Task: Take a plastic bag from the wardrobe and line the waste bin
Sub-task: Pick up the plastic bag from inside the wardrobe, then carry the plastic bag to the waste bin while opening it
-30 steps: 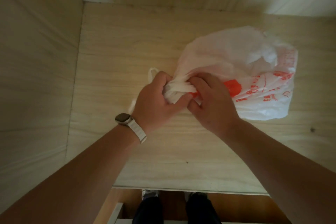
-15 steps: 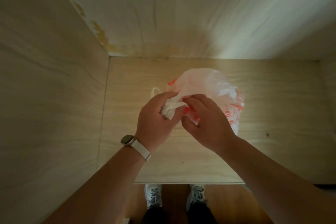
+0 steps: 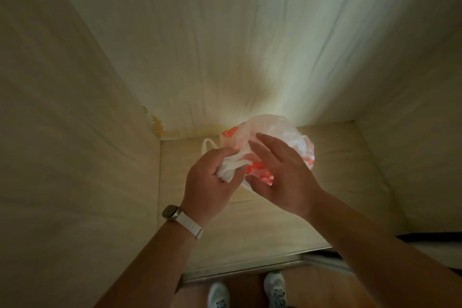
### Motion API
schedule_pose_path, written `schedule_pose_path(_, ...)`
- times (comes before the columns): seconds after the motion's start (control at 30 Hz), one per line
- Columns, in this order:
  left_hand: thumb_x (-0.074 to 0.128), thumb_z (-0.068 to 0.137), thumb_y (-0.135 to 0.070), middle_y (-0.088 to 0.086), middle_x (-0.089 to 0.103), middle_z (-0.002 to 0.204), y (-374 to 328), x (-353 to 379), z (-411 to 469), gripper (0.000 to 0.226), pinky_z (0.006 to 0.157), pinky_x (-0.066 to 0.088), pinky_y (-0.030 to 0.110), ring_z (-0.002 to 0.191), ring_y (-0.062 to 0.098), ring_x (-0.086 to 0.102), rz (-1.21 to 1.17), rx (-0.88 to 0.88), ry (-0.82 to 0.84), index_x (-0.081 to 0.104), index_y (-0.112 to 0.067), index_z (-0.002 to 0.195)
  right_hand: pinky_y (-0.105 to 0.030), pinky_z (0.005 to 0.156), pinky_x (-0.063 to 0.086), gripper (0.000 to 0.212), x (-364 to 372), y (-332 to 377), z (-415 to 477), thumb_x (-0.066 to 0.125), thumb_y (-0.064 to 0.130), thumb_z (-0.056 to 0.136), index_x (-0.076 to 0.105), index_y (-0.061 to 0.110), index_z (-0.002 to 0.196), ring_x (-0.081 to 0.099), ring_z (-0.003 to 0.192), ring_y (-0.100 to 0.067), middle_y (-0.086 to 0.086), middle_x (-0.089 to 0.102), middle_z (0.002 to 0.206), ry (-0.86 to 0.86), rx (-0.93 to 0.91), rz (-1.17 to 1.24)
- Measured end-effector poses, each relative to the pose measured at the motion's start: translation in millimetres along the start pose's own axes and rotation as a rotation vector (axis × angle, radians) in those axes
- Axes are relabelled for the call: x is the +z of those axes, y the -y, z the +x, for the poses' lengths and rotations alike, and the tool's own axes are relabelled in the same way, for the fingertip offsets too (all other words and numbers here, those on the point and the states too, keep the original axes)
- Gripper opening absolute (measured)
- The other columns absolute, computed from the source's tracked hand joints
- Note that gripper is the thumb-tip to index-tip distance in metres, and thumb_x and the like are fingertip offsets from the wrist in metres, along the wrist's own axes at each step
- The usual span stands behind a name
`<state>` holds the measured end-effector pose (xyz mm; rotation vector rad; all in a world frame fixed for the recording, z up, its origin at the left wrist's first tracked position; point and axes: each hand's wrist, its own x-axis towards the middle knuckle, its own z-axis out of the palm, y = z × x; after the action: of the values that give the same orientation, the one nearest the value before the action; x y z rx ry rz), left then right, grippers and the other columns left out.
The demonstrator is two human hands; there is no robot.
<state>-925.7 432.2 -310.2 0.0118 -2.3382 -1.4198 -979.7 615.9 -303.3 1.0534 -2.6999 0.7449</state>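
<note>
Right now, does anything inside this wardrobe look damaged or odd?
Yes. A yellow-brown stain marks the lower left corner of the wardrobe's back panel and runs along its bottom edge; it looks like old moisture damage. The plastic bag looks merely crumpled.

White plastic bag (image 3: pixel 282 132) with orange print, bunched, inside wardrobe (image 3: pixel 262 227)
</note>
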Motion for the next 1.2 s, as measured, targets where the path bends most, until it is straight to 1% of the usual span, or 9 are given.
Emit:
schedule_pose_path(0.2,0.077,0.075,-0.019,-0.011,0.071,0.093,-42.6,-15.0,-2.2,0.027,0.073,0.049,0.014,0.085,0.001,0.066,-0.018,0.045,0.019,0.07,-0.023,0.101,-0.036,0.101,0.044,0.055,-37.9,15.2,-16.7,0.059,0.046,0.088,0.057,0.013,0.132,0.054,0.123,-0.026,-0.011,0.057,0.134,-0.048,-0.071,-0.002)
schedule_pose_path(0.33,0.076,0.076,-0.019,-0.006,0.072,0.096,-80.2,-14.9,-12.8,0.025,0.076,0.054,0.025,0.088,0.007,0.068,0.005,0.018,-0.039,0.071,-0.018,0.1,-0.035,0.099,0.047,0.053,-60.8,13.5,-23.9,0.058,0.045,0.088,0.056,0.015,0.132,0.055,0.121,-0.022,-0.007,0.058,0.133,-0.042,-0.129,0.085)
schedule_pose_path(0.47,0.073,0.077,-0.026,-0.004,0.072,0.095,-115.6,-9.8,-38.3,0.026,0.077,0.054,0.027,0.087,0.01,0.068,0.01,-0.001,-0.152,0.07,-0.016,0.1,-0.037,0.1,0.048,0.054,-79.4,15.0,-36.0,0.059,0.046,0.087,0.053,0.019,0.133,0.053,0.122,-0.02,-0.003,0.056,0.134,-0.029,-0.186,0.179)
schedule_pose_path(0.63,0.076,0.077,-0.013,-0.004,0.073,0.092,-160.9,-2.9,-75.8,0.022,0.075,0.054,0.026,0.084,0.01,0.069,0.093,-0.01,-0.287,0.07,-0.021,0.097,-0.036,0.098,0.048,0.053,-99.0,17.5,-49.9,0.058,0.047,0.086,0.053,0.022,0.132,0.053,0.118,-0.017,0.001,0.057,0.13,0.012,-0.295,0.281)
schedule_pose_path(0.77,0.081,0.074,-0.029,-0.012,0.071,0.087,-195.1,-3.4,-117.4,0.025,0.07,0.049,0.012,0.079,0.0,0.067,0.211,-0.049,-0.427,0.069,-0.023,0.096,-0.04,0.098,0.049,0.053,-103.0,41.5,-62.5,0.065,0.038,0.085,0.055,0.015,0.132,0.054,0.117,-0.021,-0.002,0.058,0.129,0.081,-0.377,0.39)
schedule_pose_path(0.87,0.076,0.075,-0.045,-0.013,0.071,0.084,-213.9,-15.0,-153.4,0.027,0.067,0.05,0.015,0.077,0.003,0.066,0.275,-0.113,-0.526,0.068,-0.029,0.095,-0.038,0.103,0.046,0.059,-99.8,72.4,-74.7,0.052,0.05,0.086,0.052,0.019,0.135,0.051,0.121,-0.017,0.001,0.055,0.134,0.187,-0.437,0.433)
schedule_pose_path(0.93,0.074,0.079,-0.044,-0.009,0.071,0.086,-221.6,-25.3,-175.5,0.028,0.065,0.05,0.021,0.075,0.009,0.066,0.321,-0.153,-0.589,0.071,-0.022,0.096,-0.033,0.102,0.047,0.059,-96.9,91.1,-80.3,0.044,0.056,0.085,0.051,0.024,0.135,0.05,0.119,-0.012,0.006,0.054,0.132,0.219,-0.511,0.453)
schedule_pose_path(1.03,0.074,0.08,-0.039,-0.011,0.07,0.083,-232.0,-39.0,-207.4,0.027,0.062,0.046,0.014,0.071,0.006,0.064,0.377,-0.209,-0.681,0.072,-0.017,0.097,-0.022,0.098,0.044,0.054,-94.0,119.0,-87.7,0.045,0.054,0.087,0.051,0.026,0.132,0.051,0.113,-0.008,0.009,0.056,0.127,0.248,-0.626,0.491)
schedule_pose_path(1.2,0.071,0.085,-0.043,-0.014,0.07,0.087,-248.0,-59.3,-273.5,0.026,0.06,0.048,0.012,0.075,0.008,0.066,0.454,-0.308,-0.787,0.07,-0.023,0.102,-0.022,0.094,0.046,0.047,-80.8,173.0,-109.4,0.054,0.047,0.087,0.051,0.025,0.128,0.054,0.108,-0.009,0.008,0.059,0.121,0.296,-0.827,0.569)
